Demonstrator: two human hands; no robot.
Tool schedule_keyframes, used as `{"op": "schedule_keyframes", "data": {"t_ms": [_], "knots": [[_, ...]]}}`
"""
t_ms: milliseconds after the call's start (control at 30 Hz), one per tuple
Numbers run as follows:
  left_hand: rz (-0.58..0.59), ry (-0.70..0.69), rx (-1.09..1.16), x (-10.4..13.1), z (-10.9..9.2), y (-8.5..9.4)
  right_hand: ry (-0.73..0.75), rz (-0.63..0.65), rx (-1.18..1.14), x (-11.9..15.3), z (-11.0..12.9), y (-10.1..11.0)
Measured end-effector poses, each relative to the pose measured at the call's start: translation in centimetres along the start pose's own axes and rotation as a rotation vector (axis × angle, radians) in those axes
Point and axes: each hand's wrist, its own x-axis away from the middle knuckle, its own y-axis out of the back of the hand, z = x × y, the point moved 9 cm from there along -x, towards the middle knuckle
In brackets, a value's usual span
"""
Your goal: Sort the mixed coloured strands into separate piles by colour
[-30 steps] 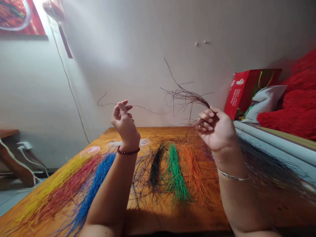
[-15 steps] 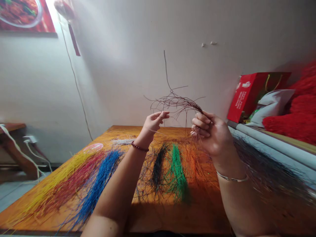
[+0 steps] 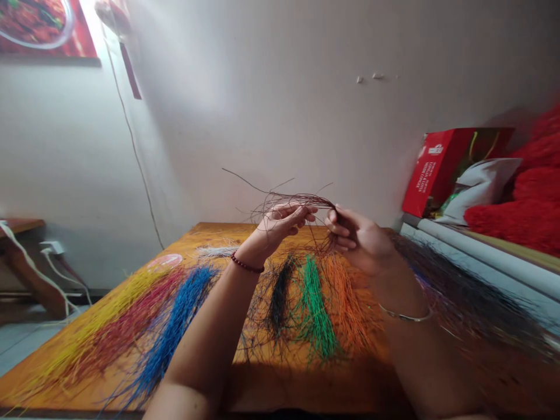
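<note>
Above the table, my right hand is closed around a bunch of thin dark brown wires that fan out to the left in loose, bent ends. Short tails of the bunch hang below its fingers. My left hand, with a dark beaded bracelet on the wrist, is among the fanned ends. Its thumb and fingers are pinched together on some of these strands; exactly how many cannot be made out. Beneath the hands lie a black bundle, a green bundle and an orange bundle of similar strands.
On the left of the wooden table lie yellow, red and blue strands, with white ones behind. Dark strands spread at right. A red gift bag stands beyond, and a wall closes the back.
My right hand has moved left and slightly down with the brown wires, closer to my left hand. The wires' loose ends now lie across my left hand, and the upright strand has tipped left.
</note>
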Motion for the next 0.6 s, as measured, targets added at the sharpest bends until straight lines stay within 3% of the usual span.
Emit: {"op": "schedule_keyframes", "data": {"t_ms": [233,600], "knots": [[0.047,-0.005,-0.031,0.25,-0.35,-0.67,0.025,-0.004,0.111,-0.26,-0.24,0.09],[0.028,-0.006,0.068,0.33,-0.69,-0.08,0.023,-0.013,0.11,-0.25,-0.19,0.34]]}}
